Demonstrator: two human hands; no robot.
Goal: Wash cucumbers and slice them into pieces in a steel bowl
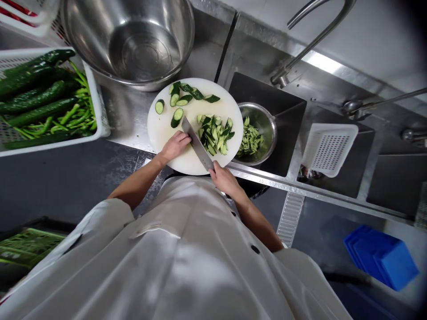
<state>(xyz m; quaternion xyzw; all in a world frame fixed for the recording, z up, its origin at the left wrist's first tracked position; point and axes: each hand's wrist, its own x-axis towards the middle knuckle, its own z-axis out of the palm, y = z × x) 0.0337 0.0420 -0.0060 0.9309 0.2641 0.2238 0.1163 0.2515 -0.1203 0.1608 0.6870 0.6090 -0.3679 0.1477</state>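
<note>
A round white cutting board (167, 151) lies at the counter's front edge. My right hand (224, 178) is closed around the handle of a cleaver (197, 144), whose blade slants up and left across the board. Just left of the blade, my left hand (176, 145) is low over the board with its fingers curled together at the steel; anything under them is hidden. Right of the blade sits a heap of cut cucumber pieces (215, 134). Thick slanted cucumber chunks (183, 95) are scattered along the board's far side, and one chunk (176, 117) lies near the blade's tip.
A steel bowl (271, 138) with cut cucumber stands in the sink, against the board's right. Behind is a large steel basin (147, 49). At left, a white basket (100, 111) holds cucumbers and green peppers. Another white basket (330, 149) and faucets (313, 44) are at right.
</note>
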